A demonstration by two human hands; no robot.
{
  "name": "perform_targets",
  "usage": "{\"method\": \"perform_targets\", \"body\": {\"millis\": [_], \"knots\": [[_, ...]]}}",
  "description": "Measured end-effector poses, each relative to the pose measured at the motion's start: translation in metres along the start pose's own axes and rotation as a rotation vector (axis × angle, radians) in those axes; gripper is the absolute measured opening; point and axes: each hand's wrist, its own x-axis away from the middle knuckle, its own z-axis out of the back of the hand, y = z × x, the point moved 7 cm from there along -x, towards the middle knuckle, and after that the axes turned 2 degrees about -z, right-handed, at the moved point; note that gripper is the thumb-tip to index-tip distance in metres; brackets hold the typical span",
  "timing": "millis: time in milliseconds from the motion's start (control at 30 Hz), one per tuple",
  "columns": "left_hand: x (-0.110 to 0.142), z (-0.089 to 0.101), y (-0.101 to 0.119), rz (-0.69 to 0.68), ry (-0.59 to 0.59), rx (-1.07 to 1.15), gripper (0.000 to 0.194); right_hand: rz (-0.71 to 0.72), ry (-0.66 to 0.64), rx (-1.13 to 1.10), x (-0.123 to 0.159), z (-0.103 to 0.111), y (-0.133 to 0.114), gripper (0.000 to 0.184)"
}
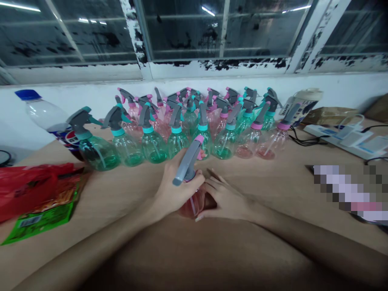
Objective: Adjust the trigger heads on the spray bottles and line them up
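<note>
A pink spray bottle with a grey and pink trigger head stands in front of me on the table. My left hand is closed round its neck, just under the head. From the right, my right hand curls its fingers and thumb against the clear body, partly hiding it. Straight ahead is a row of similar bottles, among them a green spray bottle and a pink one, with a little liquid or tint at the bottom. More spray bottles crowd behind them.
At the left stand a cola bottle with a blue cap, a red plastic bag and a green snack packet. On the right are a white carton, a power strip with cables and a pixelated object. Windows line the back wall.
</note>
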Motion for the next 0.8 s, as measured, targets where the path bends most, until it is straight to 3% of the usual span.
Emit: {"method": "perform_targets", "body": {"millis": [267, 633, 800], "knots": [[-0.002, 0.002, 0.008, -0.020, 0.009, -0.043, 0.013, 0.003, 0.003, -0.009, 0.002, 0.001, 0.001, 0.085], [-0.001, 0.003, 0.020, -0.109, -0.041, 0.060, 0.010, 0.026, -0.074, 0.014, 0.005, -0.001, 0.001, 0.094], [-0.004, 0.005, 0.016, -0.082, -0.005, 0.038, 0.020, 0.083, -0.165, -0.045, 0.008, 0.004, 0.013, 0.077]]}}
